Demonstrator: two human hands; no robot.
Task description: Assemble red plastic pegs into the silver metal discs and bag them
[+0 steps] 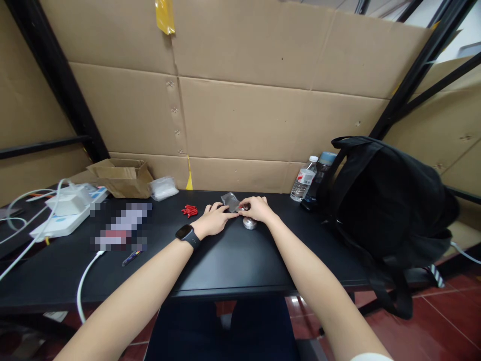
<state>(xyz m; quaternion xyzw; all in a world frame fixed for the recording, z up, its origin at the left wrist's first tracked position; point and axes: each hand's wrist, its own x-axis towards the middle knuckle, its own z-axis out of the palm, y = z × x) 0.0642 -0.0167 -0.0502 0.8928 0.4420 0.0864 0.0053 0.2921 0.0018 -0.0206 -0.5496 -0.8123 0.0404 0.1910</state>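
Note:
My left hand (215,220) lies low over the black table, fingers stretched out and apart. Its fingertips reach the near edge of a small see-through plastic bag (230,200). My right hand (256,208) is closed in a pinch beside that bag. Something small and dark may be between its fingers, but I cannot make it out. Just below the right fingers stands a round, shiny silver metal piece (249,224), partly covered by the hand. A small pile of red pieces (190,210) lies to the left of my left hand.
A water bottle (303,179), a dark bottle with a blue lid (326,159) and a black backpack (391,200) stand right. At left are a power strip (69,215), a cardboard box (126,180), a plastic packet (164,188), a pixelated item (122,225) and a pen-like object (131,257).

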